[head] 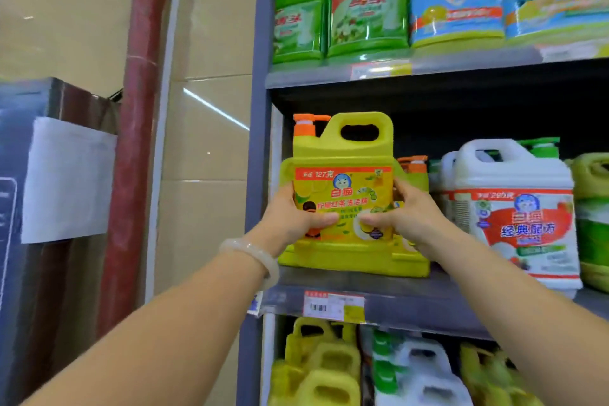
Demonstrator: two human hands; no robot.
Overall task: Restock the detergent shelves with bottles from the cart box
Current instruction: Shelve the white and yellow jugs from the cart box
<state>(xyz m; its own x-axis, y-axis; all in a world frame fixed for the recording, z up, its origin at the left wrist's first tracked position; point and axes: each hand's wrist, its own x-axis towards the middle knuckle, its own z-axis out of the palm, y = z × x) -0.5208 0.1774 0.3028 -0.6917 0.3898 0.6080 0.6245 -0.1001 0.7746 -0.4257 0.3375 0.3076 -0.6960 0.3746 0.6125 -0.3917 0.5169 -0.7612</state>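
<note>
A yellow detergent jug (349, 155) with an orange pump and a carry handle stands at the left end of the middle shelf (412, 305). My left hand (293, 217) grips its left side, thumb across the label. My right hand (405, 214) grips its right side the same way. The jug's base sits on the shelf board near the front edge. Another yellow jug with an orange pump (413, 171) shows partly behind it.
White jugs (514, 208) stand to the right on the same shelf. Green jugs (365, 6) and blue-labelled jugs (458, 0) fill the upper shelf. Yellow and white jugs (329, 366) crowd the lower shelf. A red pipe (135, 142) and tiled wall lie left.
</note>
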